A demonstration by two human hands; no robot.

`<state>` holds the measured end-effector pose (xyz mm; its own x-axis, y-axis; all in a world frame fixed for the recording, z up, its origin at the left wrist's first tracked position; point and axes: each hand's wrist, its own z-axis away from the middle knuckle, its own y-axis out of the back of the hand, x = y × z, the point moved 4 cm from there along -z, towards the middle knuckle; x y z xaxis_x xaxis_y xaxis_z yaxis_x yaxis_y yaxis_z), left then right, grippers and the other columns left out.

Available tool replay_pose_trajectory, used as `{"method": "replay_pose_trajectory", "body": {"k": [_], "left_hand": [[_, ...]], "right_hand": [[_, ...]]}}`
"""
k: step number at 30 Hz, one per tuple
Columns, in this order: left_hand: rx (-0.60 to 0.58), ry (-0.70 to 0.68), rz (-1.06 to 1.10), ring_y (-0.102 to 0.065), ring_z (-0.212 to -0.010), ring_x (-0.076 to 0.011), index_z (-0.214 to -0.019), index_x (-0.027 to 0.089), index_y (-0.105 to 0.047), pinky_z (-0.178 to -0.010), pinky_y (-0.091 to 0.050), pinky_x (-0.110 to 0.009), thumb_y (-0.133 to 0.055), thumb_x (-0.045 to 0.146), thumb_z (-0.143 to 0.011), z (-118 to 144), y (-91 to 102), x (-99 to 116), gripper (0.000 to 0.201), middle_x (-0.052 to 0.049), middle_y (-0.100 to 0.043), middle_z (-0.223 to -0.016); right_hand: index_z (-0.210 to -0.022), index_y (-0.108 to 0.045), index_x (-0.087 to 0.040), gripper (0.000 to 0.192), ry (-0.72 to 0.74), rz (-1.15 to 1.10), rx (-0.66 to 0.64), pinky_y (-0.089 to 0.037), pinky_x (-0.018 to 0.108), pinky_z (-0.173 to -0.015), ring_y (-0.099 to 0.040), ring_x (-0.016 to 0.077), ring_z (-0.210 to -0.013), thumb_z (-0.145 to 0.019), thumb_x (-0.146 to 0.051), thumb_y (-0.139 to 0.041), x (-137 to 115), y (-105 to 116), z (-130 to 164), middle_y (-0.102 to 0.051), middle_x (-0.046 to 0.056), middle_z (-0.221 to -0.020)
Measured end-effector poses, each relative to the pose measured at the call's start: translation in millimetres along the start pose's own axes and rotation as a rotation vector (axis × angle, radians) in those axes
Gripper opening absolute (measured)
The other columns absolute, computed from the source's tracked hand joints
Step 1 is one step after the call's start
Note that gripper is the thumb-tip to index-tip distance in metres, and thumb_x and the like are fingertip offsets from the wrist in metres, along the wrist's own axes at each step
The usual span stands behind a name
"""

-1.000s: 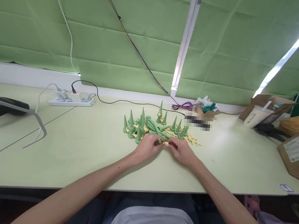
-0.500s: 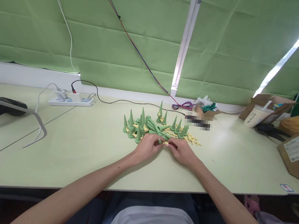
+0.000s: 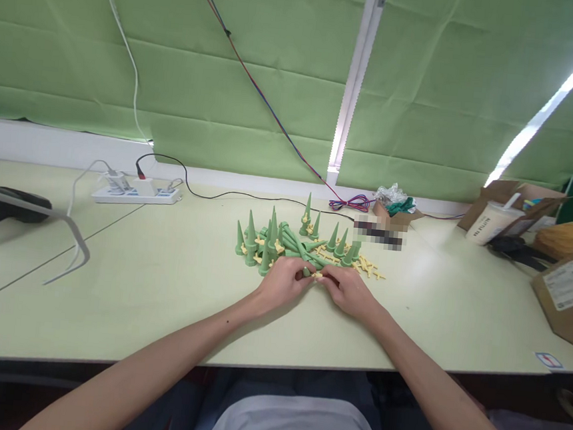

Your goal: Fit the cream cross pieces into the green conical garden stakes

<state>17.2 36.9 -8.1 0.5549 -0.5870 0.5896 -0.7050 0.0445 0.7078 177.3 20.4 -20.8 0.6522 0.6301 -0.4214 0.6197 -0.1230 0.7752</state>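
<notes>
My left hand (image 3: 287, 278) is closed on a green cone-shaped piece (image 3: 306, 271), of which only the rounded end shows between the fingers. Close against it, my right hand (image 3: 348, 287) pinches a small yellow piece (image 3: 317, 275) that touches or nearly touches the green one. Just beyond both hands lies a heap of green plastic stems (image 3: 292, 239). Several pointed green cones (image 3: 265, 257) stand upright at its left, some with yellow pieces attached. More cones (image 3: 333, 236) stand at the right, beside a scatter of loose yellow pieces (image 3: 369, 268).
A white power strip (image 3: 160, 196) with plugs and cables sits at the back left. Toward the right are a small open carton (image 3: 399, 217), a drink cup (image 3: 494, 223) and a cardboard box (image 3: 568, 293). A dark object (image 3: 11, 204) stands at the left edge.
Both hands stay in the same place with nearly the same grip. At the lower right, beneath the table, a pink item has gone from view.
</notes>
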Motion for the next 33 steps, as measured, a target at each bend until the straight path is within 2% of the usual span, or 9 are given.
{"method": "replay_pose_trajectory", "body": {"k": [6, 13, 19, 24, 28, 33], "left_hand": [[0.001, 0.004, -0.008, -0.058, -0.059, -0.0135, -0.087, 0.019, -0.075, -0.059, -0.042, -0.024, -0.061, 0.023, -0.081, -1, 0.0, 1, 0.016, -0.002, -0.071, -0.074], [0.033, 0.037, 0.038, -0.059, -0.060, -0.0128, -0.097, 0.019, -0.074, -0.062, -0.045, -0.024, -0.060, 0.017, -0.079, -1, 5.3, 6, 0.023, -0.002, -0.073, -0.083], [0.019, 0.117, 0.103, -0.055, -0.053, -0.0130, -0.100, 0.017, -0.073, -0.056, -0.041, -0.024, -0.060, 0.017, -0.077, -2, 6.4, 5, 0.026, -0.001, -0.068, -0.066], [-0.084, 0.188, 0.313, -0.048, -0.042, -0.0110, -0.100, 0.014, -0.067, -0.045, -0.037, -0.023, -0.060, 0.026, -0.079, -2, 1.3, -1, 0.025, 0.002, -0.059, -0.054], [-0.188, 0.274, 0.504, -0.050, -0.041, -0.0092, -0.100, 0.015, -0.063, -0.042, -0.039, -0.021, -0.061, 0.026, -0.079, 0, 0.8, 3, 0.024, 0.003, -0.055, -0.056], [-0.245, 0.364, 0.583, -0.052, -0.042, -0.0086, -0.095, 0.014, -0.062, -0.041, -0.041, -0.021, -0.063, 0.022, -0.078, -1, 1.7, 7, 0.019, 0.000, -0.059, -0.065]], "right_hand": [[-0.079, -0.057, -0.021, 0.024, -0.007, -0.004, 0.001, -0.037, 0.028, -0.058, -0.053, 0.0162, -0.060, -0.097, -0.030, -0.045, -1, 0, 0, -0.060, 0.002, -0.067], [-0.078, -0.055, -0.020, 0.024, -0.029, -0.058, 0.050, -0.036, 0.026, -0.056, -0.049, 0.0140, -0.055, -0.096, -0.034, -0.048, -4, 4, -1, -0.057, 0.000, -0.063], [-0.076, -0.055, -0.019, 0.024, -0.006, -0.095, 0.087, -0.035, 0.025, -0.053, -0.047, 0.0126, -0.053, -0.094, -0.036, -0.051, -5, 6, 0, -0.055, -0.001, -0.061], [-0.074, -0.055, -0.019, 0.026, 0.016, -0.128, 0.113, -0.035, 0.025, -0.051, -0.045, 0.0114, -0.051, -0.092, -0.037, -0.054, -7, 7, 1, -0.054, -0.001, -0.059], [-0.072, -0.055, -0.018, 0.028, 0.041, -0.154, 0.120, -0.035, 0.024, -0.050, -0.045, 0.0105, -0.051, -0.091, -0.039, -0.057, -9, 7, 1, -0.053, -0.001, -0.058], [-0.071, -0.055, -0.018, 0.027, 0.055, -0.155, 0.114, -0.034, 0.023, -0.051, -0.044, 0.0099, -0.050, -0.090, -0.038, -0.059, -10, 7, 1, -0.053, -0.002, -0.057]]}}
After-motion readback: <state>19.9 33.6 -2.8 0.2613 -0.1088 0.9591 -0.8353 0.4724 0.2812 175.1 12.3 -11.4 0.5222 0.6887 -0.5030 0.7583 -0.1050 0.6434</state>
